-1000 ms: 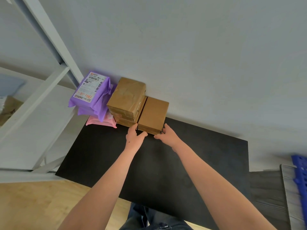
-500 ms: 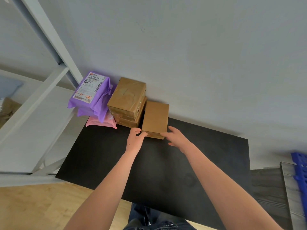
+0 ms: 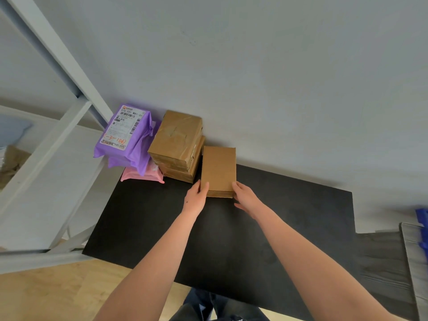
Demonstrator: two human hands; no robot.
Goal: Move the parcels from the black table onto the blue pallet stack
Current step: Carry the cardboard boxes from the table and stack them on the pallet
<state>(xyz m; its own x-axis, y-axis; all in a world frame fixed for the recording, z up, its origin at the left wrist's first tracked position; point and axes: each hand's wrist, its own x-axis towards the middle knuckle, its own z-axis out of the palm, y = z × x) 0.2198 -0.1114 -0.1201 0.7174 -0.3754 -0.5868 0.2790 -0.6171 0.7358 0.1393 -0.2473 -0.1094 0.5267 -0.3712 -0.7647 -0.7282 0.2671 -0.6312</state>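
Two bare hands hold one plain brown cardboard box [image 3: 218, 167] near the far edge of the matt black table [image 3: 278, 228], which stands against a pale grey wall [image 3: 254, 66] on a light wooden floor [image 3: 46, 295]. The left hand [image 3: 195, 199] clasps the box's near left corner, thumb on top. The right hand [image 3: 246, 198] cups its near right corner with curled fingers. Whether the box rests on the table or is raised, I cannot tell. Just left of it, at the far left corner, stands a stack of at least two brown taped parcels [image 3: 177, 140], then two purple plastic mailers [image 3: 129, 133] lying on one pink mailer [image 3: 141, 176]. One white metal shelving frame [image 3: 58, 54] rises at the left. Only a sliver of blue pallet [image 3: 422, 218] shows at the far right.
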